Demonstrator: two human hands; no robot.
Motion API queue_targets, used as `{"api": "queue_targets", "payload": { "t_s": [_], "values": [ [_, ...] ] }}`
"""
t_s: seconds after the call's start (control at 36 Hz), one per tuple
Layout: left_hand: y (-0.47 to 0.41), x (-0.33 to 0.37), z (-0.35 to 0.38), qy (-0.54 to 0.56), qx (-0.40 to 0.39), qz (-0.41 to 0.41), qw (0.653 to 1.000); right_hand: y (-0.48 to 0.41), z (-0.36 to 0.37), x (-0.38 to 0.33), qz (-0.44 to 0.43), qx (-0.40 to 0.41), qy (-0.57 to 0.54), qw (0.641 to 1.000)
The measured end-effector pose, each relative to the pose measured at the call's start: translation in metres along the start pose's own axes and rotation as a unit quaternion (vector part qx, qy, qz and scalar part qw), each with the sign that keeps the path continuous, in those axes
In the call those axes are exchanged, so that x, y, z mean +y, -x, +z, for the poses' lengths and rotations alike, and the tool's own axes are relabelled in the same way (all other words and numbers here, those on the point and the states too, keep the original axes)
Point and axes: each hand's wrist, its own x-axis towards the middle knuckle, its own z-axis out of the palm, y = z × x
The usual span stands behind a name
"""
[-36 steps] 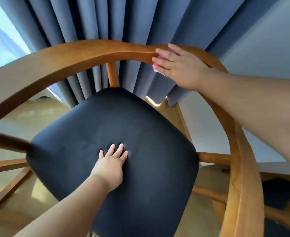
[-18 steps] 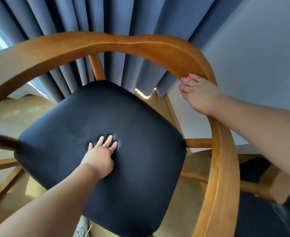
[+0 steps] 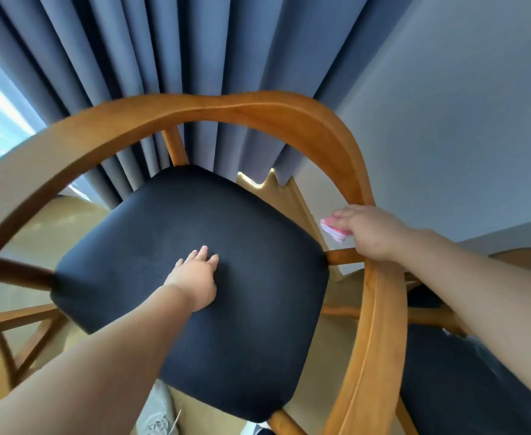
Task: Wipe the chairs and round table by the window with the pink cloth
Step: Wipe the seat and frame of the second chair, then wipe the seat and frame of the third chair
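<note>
The pink cloth (image 3: pixel 333 229) is a small folded pad, bright pink with pale layered edges. It sits on the inner side of the chair (image 3: pixel 257 111), against the right stretch of its curved wooden rail. The right hand (image 3: pixel 370 233) grasps it there, fingers over the top. The left hand (image 3: pixel 195 277) lies released, fingers straight, flat on the chair's dark seat cushion (image 3: pixel 226 356). A blue curtain (image 3: pixel 195 58) hangs behind the chair.
</note>
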Motion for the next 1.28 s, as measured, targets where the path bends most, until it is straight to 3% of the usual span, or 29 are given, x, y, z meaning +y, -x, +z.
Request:
{"api": "queue_targets", "payload": {
  "t_s": [0.08, 0.25, 0.36, 0.47, 0.58, 0.72, 0.83, 1.03, 1.28],
  "values": [
    [0.029, 0.019, -0.026, 0.110, 0.062, 0.035, 0.991, 0.024, -0.012, -0.012, 0.029, 0.035, -0.211, 0.976],
    [0.128, 0.080, -0.116, 0.304, 0.171, 0.156, 0.924, 0.107, -0.059, -0.049, 0.046, 0.117, -0.449, 0.885],
    [0.200, 0.111, -0.157, 0.388, 0.142, 0.237, 0.879, 0.176, -0.085, -0.085, 0.043, 0.172, -0.555, 0.813],
    [0.260, 0.136, -0.178, 0.405, 0.080, 0.297, 0.861, 0.237, -0.103, -0.109, 0.022, 0.219, -0.640, 0.736],
    [0.294, 0.157, -0.195, 0.371, 0.082, 0.322, 0.867, 0.289, -0.115, -0.120, -0.025, 0.225, -0.682, 0.695],
    [0.320, 0.184, -0.198, 0.316, 0.056, 0.361, 0.876, 0.330, -0.100, -0.114, 0.011, 0.234, -0.655, 0.719],
    [0.335, 0.204, -0.191, 0.272, 0.067, 0.374, 0.884, 0.359, -0.086, -0.105, 0.048, 0.235, -0.657, 0.715],
    [0.348, 0.238, -0.156, 0.262, 0.085, 0.349, 0.896, 0.401, -0.041, -0.079, 0.122, 0.373, -0.673, 0.627],
    [0.377, 0.311, -0.070, 0.181, 0.041, 0.336, 0.924, 0.468, 0.046, -0.014, 0.144, 0.357, -0.750, 0.539]
  ]
}}
